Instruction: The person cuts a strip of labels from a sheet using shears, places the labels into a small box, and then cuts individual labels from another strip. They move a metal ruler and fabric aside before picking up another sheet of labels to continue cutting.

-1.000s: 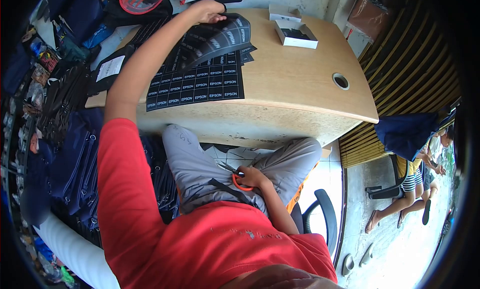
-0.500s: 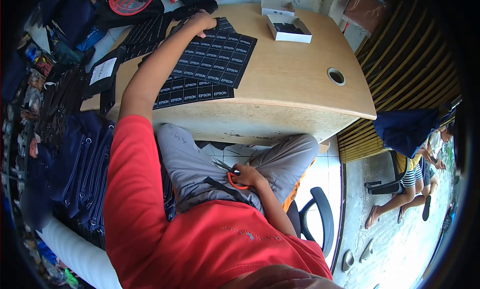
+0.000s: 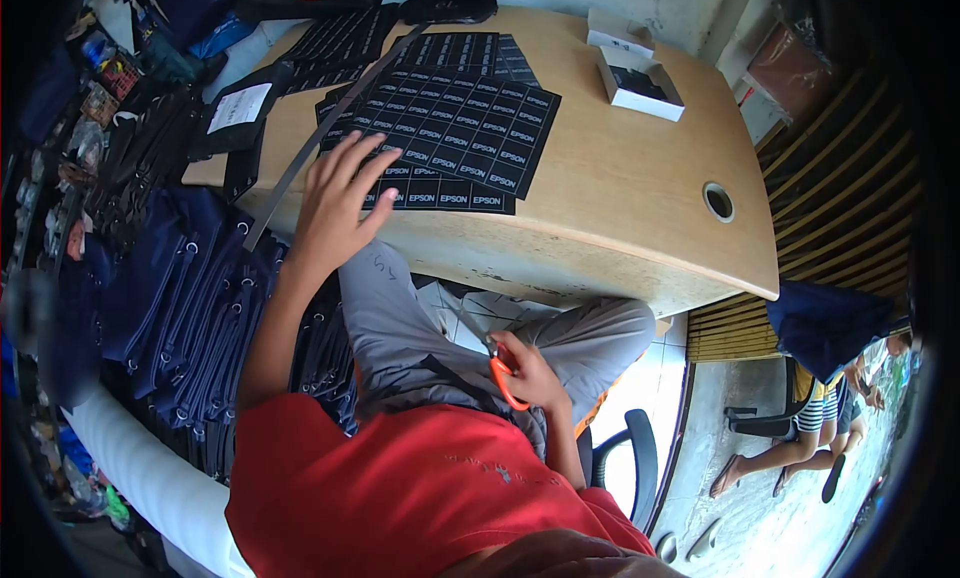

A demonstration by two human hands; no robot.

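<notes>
My left hand (image 3: 345, 196) is open, its fingers spread over the near left edge of the black sheets (image 3: 455, 128) printed with rows of "EPSON". A long thin strip like a metal ruler (image 3: 310, 150) slants just left of the fingers, across the sheets and past the table's front edge. My right hand (image 3: 535, 376) is closed round the orange handles of a pair of scissors (image 3: 503, 378) above my lap. The blades point up and to the left, away from me.
On the wooden table (image 3: 620, 188) stand an open white box (image 3: 645, 86) and a dark case (image 3: 447, 8). A cable hole (image 3: 718, 202) is at the right. Stacked navy bags (image 3: 190, 318) fill the left side. A seated person's legs (image 3: 800, 448) show far right.
My left hand has drawn back from the far side of the sheets to their near edge, and its fingers have spread. The long strip now shows. The scissors stay in my right hand.
</notes>
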